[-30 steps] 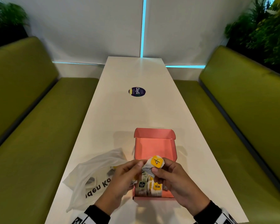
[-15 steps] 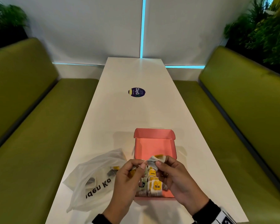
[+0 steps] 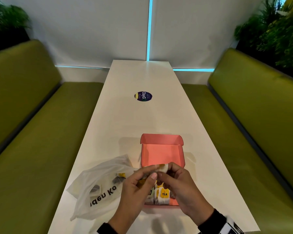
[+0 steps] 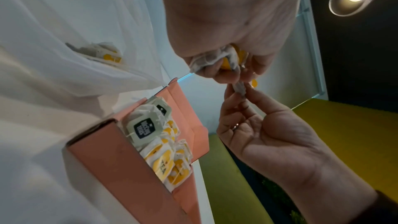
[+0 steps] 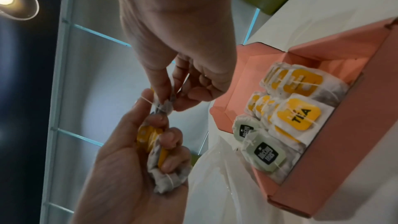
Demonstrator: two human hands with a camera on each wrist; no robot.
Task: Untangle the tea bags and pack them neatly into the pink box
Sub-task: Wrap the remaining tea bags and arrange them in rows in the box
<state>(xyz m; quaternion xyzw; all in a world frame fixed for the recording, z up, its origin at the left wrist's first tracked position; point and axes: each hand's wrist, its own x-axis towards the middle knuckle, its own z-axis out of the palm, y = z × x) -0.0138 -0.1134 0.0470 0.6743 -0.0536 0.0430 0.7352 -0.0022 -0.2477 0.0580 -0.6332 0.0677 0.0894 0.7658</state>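
While left hand [image 3: 134,188] clutches a tangled clump [image 5: 161,156] and right hand [image 3: 178,184] pinches one tea bag [image 3: 162,168] off its top, held together just above pink box [image 3: 161,151], directly beneath, right hand nearer.

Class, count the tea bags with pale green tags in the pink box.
2: front green-tagged bag, left side of pink box; second green-tagged bag directly behind it. Others may be hidden.

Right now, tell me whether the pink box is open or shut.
Open. The pink box has its lid folded back away from the person, and tea bags packed inside show from above.
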